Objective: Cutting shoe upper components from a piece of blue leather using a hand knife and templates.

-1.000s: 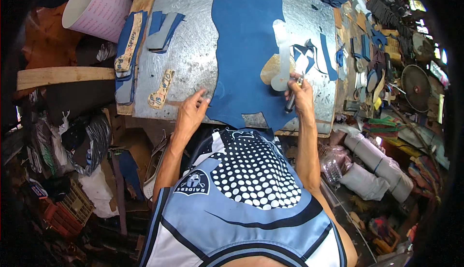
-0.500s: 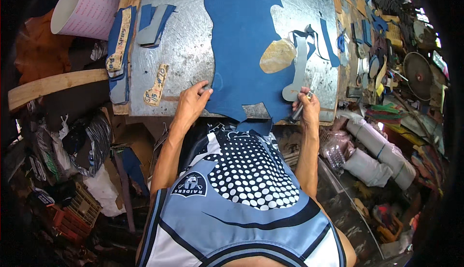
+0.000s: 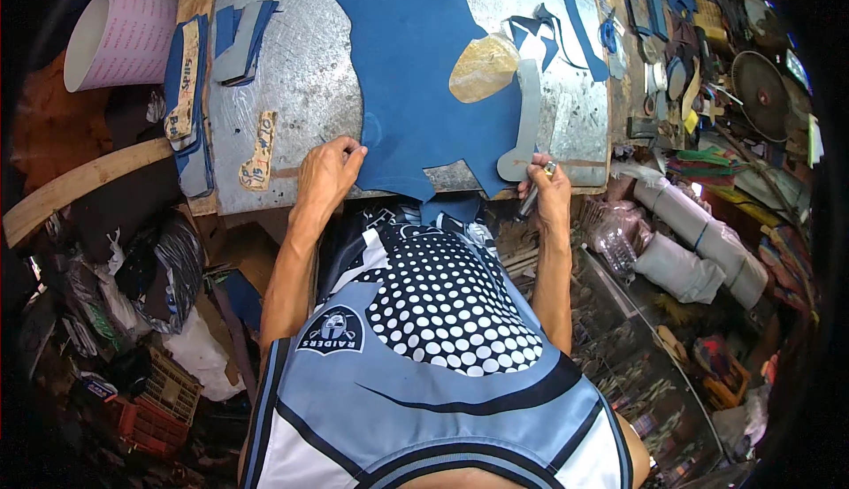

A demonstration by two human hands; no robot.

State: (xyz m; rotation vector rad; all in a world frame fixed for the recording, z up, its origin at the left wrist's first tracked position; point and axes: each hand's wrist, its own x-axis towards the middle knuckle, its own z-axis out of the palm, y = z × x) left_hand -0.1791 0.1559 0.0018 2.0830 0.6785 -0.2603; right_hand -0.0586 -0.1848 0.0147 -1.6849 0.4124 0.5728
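A large blue sheet of leather or similar material (image 3: 416,64) lies on the metal-topped table, with a cut-out gap near its front edge. My left hand (image 3: 329,172) rests at the sheet's front left edge, fingers curled together; whatever they hold, if anything, is hidden. My right hand (image 3: 550,187) is closed round a slim dark-and-silver tool (image 3: 528,201), perhaps a knife, pointing down past the table edge. Just beside its fingertips is the round end of a long grey template (image 3: 529,104), lying along the sheet's right side. A tan rounded piece (image 3: 484,70) lies on the sheet.
Stacked blue and grey cut pieces (image 3: 243,42) and a marked tan template (image 3: 258,153) lie on the left of the metal tabletop (image 3: 301,64). Blue strips (image 3: 584,38) lie at the right. A white bucket (image 3: 119,34) stands left; wrapped rolls (image 3: 703,224) lie right.
The view has shifted, so the table sits further left and higher. My left hand's fingers have curled in, and the dark object seen at them no longer shows. My right hand keeps the tool beside the template.
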